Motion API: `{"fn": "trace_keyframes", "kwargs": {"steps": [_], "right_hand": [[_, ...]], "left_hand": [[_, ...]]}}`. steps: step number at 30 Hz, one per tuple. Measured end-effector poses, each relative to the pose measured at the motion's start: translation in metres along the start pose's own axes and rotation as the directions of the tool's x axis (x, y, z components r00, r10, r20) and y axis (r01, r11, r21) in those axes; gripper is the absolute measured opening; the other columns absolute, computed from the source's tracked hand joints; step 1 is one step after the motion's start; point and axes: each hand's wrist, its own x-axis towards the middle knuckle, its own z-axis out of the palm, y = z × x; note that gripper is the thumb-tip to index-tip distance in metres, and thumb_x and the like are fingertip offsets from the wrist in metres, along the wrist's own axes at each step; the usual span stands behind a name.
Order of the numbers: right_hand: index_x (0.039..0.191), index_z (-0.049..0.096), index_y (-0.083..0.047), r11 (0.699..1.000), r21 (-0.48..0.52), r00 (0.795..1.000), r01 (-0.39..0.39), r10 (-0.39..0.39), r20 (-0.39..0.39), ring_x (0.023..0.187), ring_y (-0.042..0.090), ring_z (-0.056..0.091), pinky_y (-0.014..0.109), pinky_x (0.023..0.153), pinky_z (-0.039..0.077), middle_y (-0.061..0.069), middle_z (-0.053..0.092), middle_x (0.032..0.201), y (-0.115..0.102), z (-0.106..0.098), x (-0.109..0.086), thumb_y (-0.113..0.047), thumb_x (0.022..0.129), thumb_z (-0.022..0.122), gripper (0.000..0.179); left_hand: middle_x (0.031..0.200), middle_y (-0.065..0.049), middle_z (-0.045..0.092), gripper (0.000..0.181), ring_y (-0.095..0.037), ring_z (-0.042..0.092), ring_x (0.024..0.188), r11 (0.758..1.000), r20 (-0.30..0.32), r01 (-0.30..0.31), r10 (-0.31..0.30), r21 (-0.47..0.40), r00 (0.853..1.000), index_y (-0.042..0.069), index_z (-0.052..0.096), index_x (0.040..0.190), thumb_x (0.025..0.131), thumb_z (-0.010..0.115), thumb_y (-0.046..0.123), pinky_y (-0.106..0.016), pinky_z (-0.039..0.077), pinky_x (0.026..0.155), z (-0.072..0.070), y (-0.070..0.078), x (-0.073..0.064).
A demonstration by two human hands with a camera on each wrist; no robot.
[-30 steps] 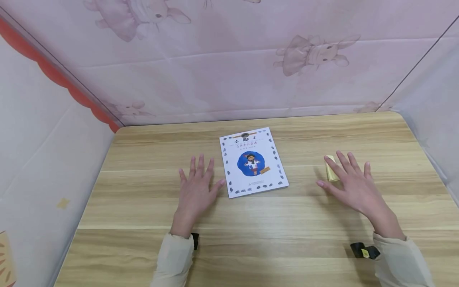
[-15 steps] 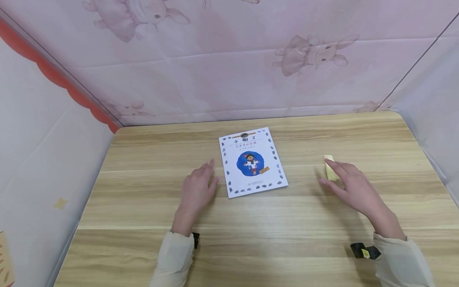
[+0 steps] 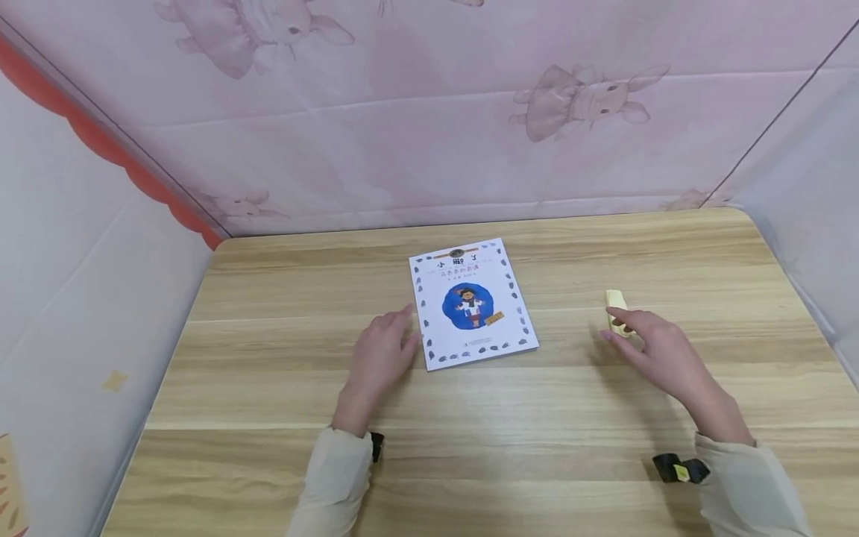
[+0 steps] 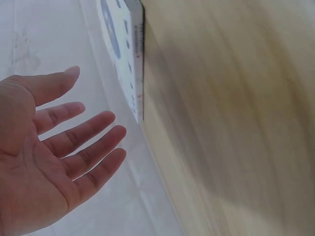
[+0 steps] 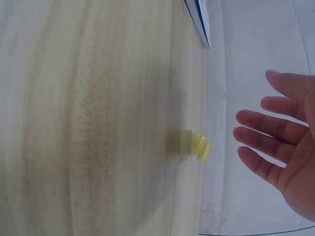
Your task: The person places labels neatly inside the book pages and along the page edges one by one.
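A white picture book (image 3: 473, 302) lies flat on the wooden table, its cover printed with a blue circle and a child figure. Just left of the book is my left hand (image 3: 384, 350); its fingers are bent loosely, fingertips right by the book's left edge. In the left wrist view the palm (image 4: 34, 182) holds nothing. Farther right, a small pad of yellow sticky notes (image 3: 615, 300) lies on the table, partly covered by my right hand (image 3: 664, 354). The right wrist view shows that hand (image 5: 290, 137) with relaxed fingers above the sticky notes (image 5: 189, 142), whose top sheets curl up.
The wooden table (image 3: 517, 447) has its back edge against a pink wall hanging (image 3: 429, 149) printed with rabbits. Dark wrist cameras (image 3: 681, 468) sit at both cuffs. A pale wall covering with a red scalloped border (image 3: 127, 164) stands at the left.
Both hands had fingers spread wide; now the fingers are drawn in and bent. My left hand has shifted slightly right, closer to the book. The book and sticky notes stay in place.
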Motion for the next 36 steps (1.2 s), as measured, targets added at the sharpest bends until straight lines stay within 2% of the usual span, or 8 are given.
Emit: {"fn": "trace_keyframes", "kwargs": {"steps": [8, 15, 27, 36], "right_hand": [[0.11, 0.059, 0.009, 1.0, 0.013, 1.0, 0.006, -0.006, -0.007, 0.083, 0.036, 0.06, 0.05, 0.068, 0.048, 0.022, 0.064, 0.094, 0.002, 0.0, 0.002, -0.014, 0.087, 0.061, 0.033], [0.109, 0.06, 0.009, 0.999, 0.037, 0.999, 0.019, -0.018, -0.028, 0.079, 0.032, 0.061, 0.048, 0.066, 0.049, 0.018, 0.066, 0.091, 0.004, 0.0, 0.004, -0.012, 0.087, 0.061, 0.031], [0.108, 0.061, 0.009, 0.999, 0.044, 0.999, 0.022, -0.02, -0.033, 0.078, 0.031, 0.062, 0.049, 0.066, 0.05, 0.018, 0.066, 0.089, 0.005, 0.0, 0.004, -0.011, 0.087, 0.06, 0.029], [0.107, 0.06, 0.01, 0.998, 0.062, 0.999, 0.015, -0.011, -0.053, 0.075, 0.031, 0.062, 0.049, 0.065, 0.049, 0.014, 0.066, 0.082, 0.006, -0.002, 0.003, -0.004, 0.085, 0.06, 0.026]], "left_hand": [[0.125, -0.013, 0.054, 0.048, -0.027, 0.05, 0.114, 1.0, 0.044, -0.006, 0.006, -0.004, 0.999, 0.008, 0.05, 0.13, 0.087, 0.062, 0.025, -0.041, 0.04, 0.095, -0.001, 0.015, 0.011], [0.129, -0.012, 0.051, 0.047, -0.026, 0.046, 0.119, 1.0, 0.137, 0.029, -0.028, -0.006, 0.99, 0.009, 0.051, 0.131, 0.088, 0.061, 0.028, -0.041, 0.038, 0.098, 0.001, 0.034, 0.02], [0.126, -0.011, 0.052, 0.048, -0.025, 0.048, 0.115, 0.996, 0.248, -0.073, 0.059, 0.047, 0.967, 0.008, 0.051, 0.129, 0.087, 0.062, 0.031, -0.037, 0.041, 0.095, 0.01, 0.067, 0.032], [0.119, -0.007, 0.057, 0.046, -0.022, 0.052, 0.11, 0.996, 0.27, -0.076, 0.06, 0.048, 0.961, 0.011, 0.055, 0.124, 0.085, 0.065, 0.032, -0.035, 0.045, 0.088, 0.021, 0.093, 0.036]]}}
